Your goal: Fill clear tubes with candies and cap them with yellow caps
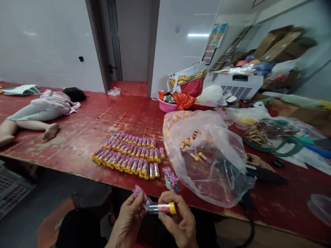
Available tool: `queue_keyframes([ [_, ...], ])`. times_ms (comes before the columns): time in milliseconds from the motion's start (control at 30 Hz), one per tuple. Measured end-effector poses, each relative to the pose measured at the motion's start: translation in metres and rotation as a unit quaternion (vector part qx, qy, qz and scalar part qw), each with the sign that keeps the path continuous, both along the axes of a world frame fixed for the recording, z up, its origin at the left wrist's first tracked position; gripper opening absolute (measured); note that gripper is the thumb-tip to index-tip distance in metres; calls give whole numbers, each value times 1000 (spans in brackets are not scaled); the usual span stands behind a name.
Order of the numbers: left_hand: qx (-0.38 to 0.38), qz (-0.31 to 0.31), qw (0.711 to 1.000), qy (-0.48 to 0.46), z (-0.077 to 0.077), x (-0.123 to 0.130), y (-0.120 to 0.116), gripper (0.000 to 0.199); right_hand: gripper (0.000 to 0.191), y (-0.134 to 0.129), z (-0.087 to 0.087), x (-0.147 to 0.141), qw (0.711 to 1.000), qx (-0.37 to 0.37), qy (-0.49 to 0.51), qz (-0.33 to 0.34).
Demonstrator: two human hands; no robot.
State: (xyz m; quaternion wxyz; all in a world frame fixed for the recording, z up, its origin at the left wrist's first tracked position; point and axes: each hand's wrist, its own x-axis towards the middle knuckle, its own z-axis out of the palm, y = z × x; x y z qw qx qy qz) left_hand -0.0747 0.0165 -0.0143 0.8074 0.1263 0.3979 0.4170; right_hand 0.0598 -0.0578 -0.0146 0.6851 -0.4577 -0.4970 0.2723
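Desk surface: a worn, red-painted wooden desk (85, 127), paint scuffed pale in patches. On it, left: a small person in a pink top and pale grey trousers (43, 108), lying down, bare feet toward the left edge. Far side: a round pink plastic basin (168, 106) holding a crumpled orange plastic bag (183, 100). Behind it: a white vented appliance (239, 86). Beyond that: brown cardboard boxes (279, 44), heaped against the white wall (315, 20). Rear: a doorway with a grey frame (103, 41).
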Motion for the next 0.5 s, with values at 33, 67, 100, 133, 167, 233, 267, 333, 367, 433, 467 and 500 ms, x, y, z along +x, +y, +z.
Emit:
queue_keyframes([
  [33, -6, 5, 1000, -4, 1, -1, -1, 45, 14, -1, -1, -4, 999, 14, -26, -32],
  [67, -13, 11, 1000, -7, 2, -2, -2, 46, 12, -2, -2, -8, 996, 23, -52, -62],
  [100, -18, 17, 1000, -8, 4, -3, -3, 47, 11, -3, -4, -12, 993, 27, -78, -89],
  [133, -22, 22, 1000, -7, 5, -3, -4, 49, 11, -3, -6, -15, 988, 30, -104, -113],
  [167, -25, 26, 999, -5, 7, -4, -4, 51, 13, -4, -8, -19, 983, 33, -125, -132],
  [233, -21, 22, 1000, -2, 9, -4, -6, 53, 17, -4, -11, -24, 977, 44, -146, -147],
  [267, -13, 14, 1000, 1, 9, -4, -7, 53, 18, -4, -12, -26, 976, 52, -149, -147],
  [333, 16, -5, 1000, 5, 7, -4, -9, 50, 15, -3, -14, -30, 974, 72, -154, -149],
  [367, 32, -10, 999, 6, 5, -4, -11, 48, 13, -3, -15, -32, 971, 81, -160, -157],
  [433, 61, -12, 998, 4, 1, -4, -13, 44, 14, -3, -18, -36, 963, 98, -175, -182],
  [467, 71, -12, 997, 1, -2, -5, -15, 42, 15, -3, -20, -37, 957, 107, -182, -198],
  [500, 76, -15, 997, -3, -4, -5, -16, 40, 18, -3, -22, -38, 950, 116, -191, -217],
])
